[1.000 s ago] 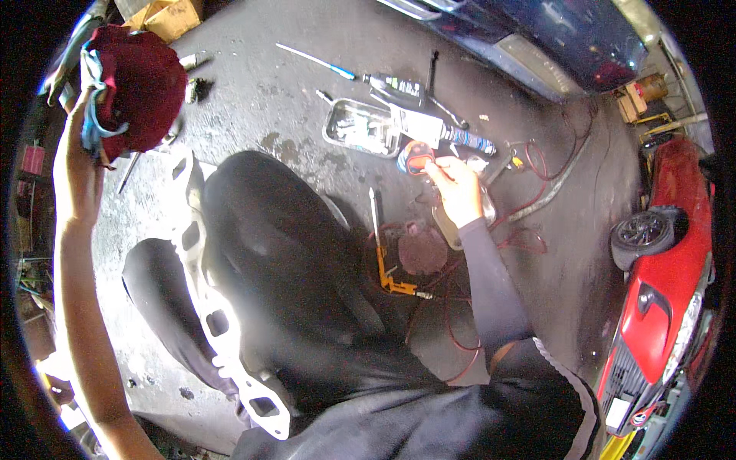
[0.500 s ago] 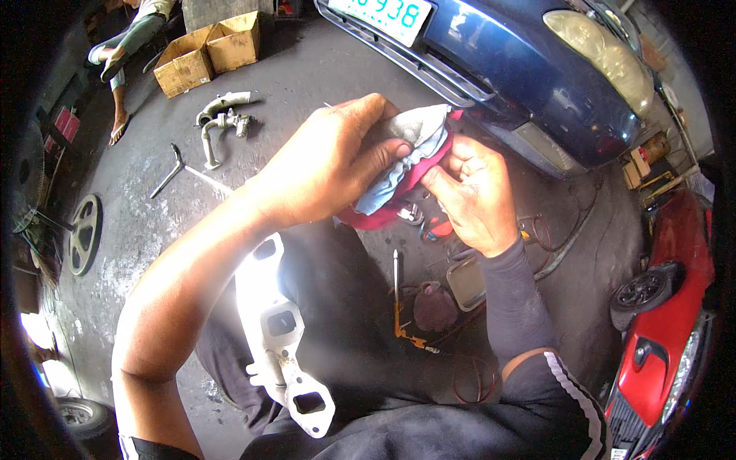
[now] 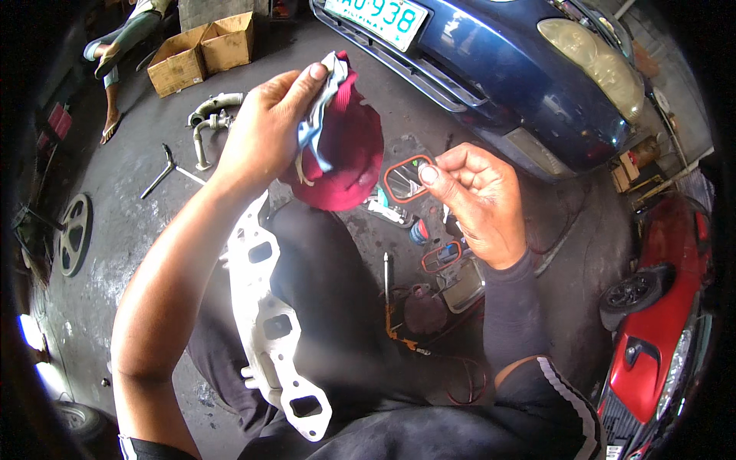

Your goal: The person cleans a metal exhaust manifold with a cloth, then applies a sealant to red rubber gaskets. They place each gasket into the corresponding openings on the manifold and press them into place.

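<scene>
My left hand (image 3: 264, 126) is closed on the top of a bunched rag (image 3: 345, 157), maroon with light blue and white cloth, which hangs down to the right. Between thumb and fingertips my right hand (image 3: 487, 203) pinches an orange-red rectangular rubber gasket (image 3: 387, 184) with rounded corners. The gasket is held up in the air, a little apart from the rag. Below my hands, a silvery metal intake manifold (image 3: 264, 299) with several square ports lies lengthwise along my lap. Another orange-red gasket (image 3: 442, 247) is lower down, beside a tray (image 3: 464, 290).
A socket wrench (image 3: 387, 280) lies on the floor ahead. Metal pipe parts (image 3: 201, 146) and a three-armed wrench (image 3: 170, 159) are at the left, cardboard boxes (image 3: 178, 65) behind. A blue car (image 3: 491, 65) stands at front right, a red car body (image 3: 652, 330) far right. Another person's legs (image 3: 113, 73) show far left.
My hands have moved apart. The left has carried the rag up and left, off the gasket, which now shows in my right hand. The rag hangs more loosely.
</scene>
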A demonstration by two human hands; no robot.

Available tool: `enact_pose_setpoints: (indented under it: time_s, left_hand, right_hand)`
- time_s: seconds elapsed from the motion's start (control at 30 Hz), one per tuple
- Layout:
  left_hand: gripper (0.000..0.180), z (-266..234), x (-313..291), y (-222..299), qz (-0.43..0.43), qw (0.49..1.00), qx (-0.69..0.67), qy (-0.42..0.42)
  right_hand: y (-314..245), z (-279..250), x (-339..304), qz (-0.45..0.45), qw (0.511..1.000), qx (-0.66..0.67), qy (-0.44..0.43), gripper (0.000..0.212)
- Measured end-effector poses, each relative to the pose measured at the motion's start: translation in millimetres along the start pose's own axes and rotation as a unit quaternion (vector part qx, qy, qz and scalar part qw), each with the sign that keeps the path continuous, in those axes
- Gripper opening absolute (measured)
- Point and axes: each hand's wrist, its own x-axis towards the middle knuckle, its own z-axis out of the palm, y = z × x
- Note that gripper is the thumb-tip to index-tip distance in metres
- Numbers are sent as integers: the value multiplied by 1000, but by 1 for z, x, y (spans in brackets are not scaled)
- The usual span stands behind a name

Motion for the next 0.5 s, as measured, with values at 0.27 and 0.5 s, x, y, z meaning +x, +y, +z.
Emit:
enact_pose_setpoints:
  time_s: [0.27, 0.5]
  left_hand:
    - [46, 35, -35, -3, 76, 988, 68, -119]
    - [52, 39, -14, 2, 73, 995, -23, 71]
  right_hand:
    - [9, 12, 9, 6, 1000, 28, 2, 13]
    - [9, 4, 14, -34, 997, 73, 1, 15]
